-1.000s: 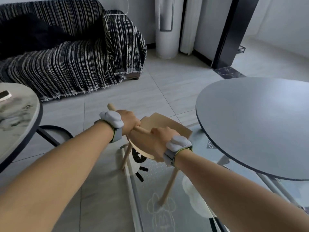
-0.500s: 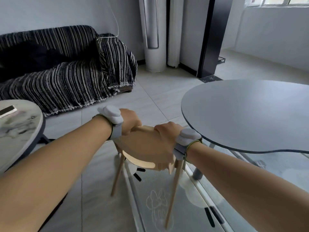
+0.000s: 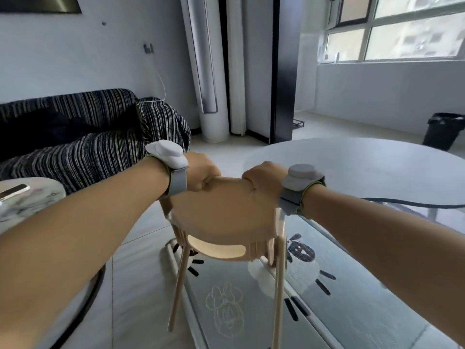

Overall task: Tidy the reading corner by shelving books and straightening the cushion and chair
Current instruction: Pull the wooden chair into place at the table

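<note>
A light wooden chair (image 3: 221, 215) stands in front of me, its curved backrest facing me and its seat partly visible below. My left hand (image 3: 201, 172) grips the top left edge of the backrest. My right hand (image 3: 264, 177) grips the top right edge. Both wrists wear grey bands with white sensor pods. The chair's thin legs reach down to the tiled floor and the edge of a grey rug (image 3: 327, 311). No books are in view, and I cannot make out a cushion.
A round grey table (image 3: 364, 172) sits just right of the chair. A marble-top round table (image 3: 30, 205) with a phone on it is at left. A striped sofa (image 3: 88, 137) stands behind. A black bin (image 3: 441, 131) is far right under the window.
The chair has come up and closer to me, with both hands still gripping its backrest. My view has lifted, so the wall and window now show.
</note>
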A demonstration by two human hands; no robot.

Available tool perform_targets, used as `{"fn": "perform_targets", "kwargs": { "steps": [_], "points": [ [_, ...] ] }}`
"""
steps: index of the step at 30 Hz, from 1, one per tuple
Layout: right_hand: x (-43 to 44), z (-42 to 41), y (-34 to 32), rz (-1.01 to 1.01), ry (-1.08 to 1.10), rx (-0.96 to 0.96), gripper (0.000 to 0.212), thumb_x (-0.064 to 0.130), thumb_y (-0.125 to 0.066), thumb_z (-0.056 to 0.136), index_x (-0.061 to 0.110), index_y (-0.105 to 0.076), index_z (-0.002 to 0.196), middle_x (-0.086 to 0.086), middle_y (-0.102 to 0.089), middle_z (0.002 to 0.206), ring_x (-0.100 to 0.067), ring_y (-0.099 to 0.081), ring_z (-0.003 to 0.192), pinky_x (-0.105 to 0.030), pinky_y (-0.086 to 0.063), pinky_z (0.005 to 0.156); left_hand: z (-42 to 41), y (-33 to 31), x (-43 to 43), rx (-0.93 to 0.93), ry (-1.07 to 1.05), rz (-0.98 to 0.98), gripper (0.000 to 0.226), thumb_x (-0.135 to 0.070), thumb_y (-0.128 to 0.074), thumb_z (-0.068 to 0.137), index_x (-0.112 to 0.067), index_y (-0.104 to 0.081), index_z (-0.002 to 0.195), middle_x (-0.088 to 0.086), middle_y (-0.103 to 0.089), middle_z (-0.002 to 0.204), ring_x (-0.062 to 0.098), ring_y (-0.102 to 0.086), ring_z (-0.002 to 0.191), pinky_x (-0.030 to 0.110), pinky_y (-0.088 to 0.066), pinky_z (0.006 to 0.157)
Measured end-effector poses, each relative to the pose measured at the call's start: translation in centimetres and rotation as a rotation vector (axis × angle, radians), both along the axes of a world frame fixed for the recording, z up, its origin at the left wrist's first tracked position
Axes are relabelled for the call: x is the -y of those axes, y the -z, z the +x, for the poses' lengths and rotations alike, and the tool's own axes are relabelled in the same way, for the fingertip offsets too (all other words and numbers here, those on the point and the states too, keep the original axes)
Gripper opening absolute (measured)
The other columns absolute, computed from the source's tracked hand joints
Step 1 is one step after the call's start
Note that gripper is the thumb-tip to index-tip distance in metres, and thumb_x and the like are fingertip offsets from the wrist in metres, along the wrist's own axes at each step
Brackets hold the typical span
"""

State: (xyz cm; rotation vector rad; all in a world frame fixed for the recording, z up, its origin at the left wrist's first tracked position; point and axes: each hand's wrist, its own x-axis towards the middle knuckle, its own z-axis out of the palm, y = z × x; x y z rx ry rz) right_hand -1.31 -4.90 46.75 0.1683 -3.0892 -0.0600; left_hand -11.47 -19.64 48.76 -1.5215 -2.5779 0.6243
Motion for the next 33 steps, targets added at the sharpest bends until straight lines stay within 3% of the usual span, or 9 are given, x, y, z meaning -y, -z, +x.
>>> {"fn": "perform_targets", "kwargs": {
  "steps": [3,8,10,13,17,20,26,29,33],
  "points": [
    [-1.4,4.1,-0.2,0.042,0.055,0.005,0.029,0.014,-0.047,0.091,0.008,-0.059,0.117,-0.01,-0.063,0.117,-0.027,-0.056,0.106,-0.026,-0.033,0.073,3.7,-0.2,-1.9,-0.015,0.081,0.032,0.011,-0.019,-0.054,0.088,-0.011,-0.061,0.086,-0.009,-0.034,0.056,0.017,-0.038,0.072,0.025,-0.02,0.05],
    [-4.7,10.7,-0.2,0.104,0.155,-0.001,0.026,0.01,-0.044,0.09,0.011,-0.06,0.111,-0.006,-0.064,0.109,-0.025,-0.057,0.106,-0.026,-0.034,0.072,9.2,0.5,-6.0,0.015,0.164,0.093,0.014,-0.019,-0.054,0.086,-0.012,-0.064,0.091,-0.002,-0.053,0.07,0.016,-0.042,0.075,0.023,-0.023,0.061],
    [-6.4,13.0,0.1,0.141,0.211,-0.008,0.018,0.012,-0.044,0.09,0.016,-0.06,0.096,0.0,-0.058,0.089,-0.023,-0.057,0.095,-0.026,-0.037,0.067,11.1,1.0,-8.1,0.029,0.183,0.11,0.014,-0.018,-0.054,0.084,-0.014,-0.065,0.091,0.003,-0.064,0.088,0.016,-0.044,0.077,0.023,-0.028,0.066],
    [-9.4,15.9,1.0,0.168,0.334,-0.012,0.022,0.011,-0.043,0.087,0.022,-0.045,0.068,0.008,-0.042,0.066,-0.02,-0.051,0.077,-0.021,-0.032,0.05,14.0,2.1,-11.5,0.007,0.211,0.149,0.016,-0.018,-0.052,0.084,-0.016,-0.066,0.091,0.004,-0.059,0.085,0.019,-0.045,0.077,0.024,-0.033,0.065],
    [-13.5,18.4,1.9,0.17,0.45,0.082,0.015,0.01,-0.053,0.083,0.023,-0.054,0.088,0.005,-0.052,0.076,-0.021,-0.055,0.072,-0.027,-0.047,0.059,16.4,4.3,-15.5,-0.005,0.228,0.157,0.018,-0.02,-0.049,0.087,-0.015,-0.066,0.092,0.006,-0.062,0.089,0.023,-0.047,0.074,0.024,-0.025,0.053],
    [-16.8,20.3,3.3,0.203,0.47,0.098,0.012,0.017,-0.04,0.092,0.029,-0.042,0.088,0.005,-0.042,0.073,-0.023,-0.049,0.076,-0.03,-0.039,0.065,17.5,6.0,-19.2,0.064,0.268,0.142,0.012,-0.02,-0.049,0.084,-0.019,-0.059,0.078,0.005,-0.061,0.087,0.027,-0.053,0.074,0.025,-0.028,0.056],
    [-23.3,20.5,7.8,0.224,0.505,0.015,0.021,0.02,-0.038,0.094,0.021,-0.053,0.109,-0.005,-0.064,0.104,-0.028,-0.062,0.095,-0.031,-0.037,0.069,18.0,8.4,-25.4,-0.023,0.279,0.072,0.011,-0.011,-0.047,0.084,-0.016,-0.055,0.089,0.005,-0.06,0.088,0.025,-0.049,0.07,0.028,-0.031,0.059],
    [-27.3,19.5,9.7,0.158,0.504,-0.024,0.019,0.018,-0.04,0.092,0.02,-0.052,0.106,-0.004,-0.065,0.099,-0.029,-0.064,0.091,-0.031,-0.039,0.068,16.8,9.5,-29.6,-0.042,0.27,0.039,0.015,-0.011,-0.046,0.084,-0.017,-0.059,0.089,0.001,-0.054,0.077,0.024,-0.05,0.066,0.028,-0.034,0.058],
    [-31.1,18.0,11.3,0.141,0.462,-0.059,0.014,0.017,-0.041,0.093,0.021,-0.052,0.101,-0.002,-0.063,0.087,-0.025,-0.061,0.076,-0.03,-0.04,0.063,15.6,10.6,-32.4,-0.055,0.263,0.084,0.011,-0.013,-0.044,0.087,-0.021,-0.047,0.081,-0.001,-0.048,0.072,0.026,-0.047,0.066,0.03,-0.034,0.059]
  ]
}}
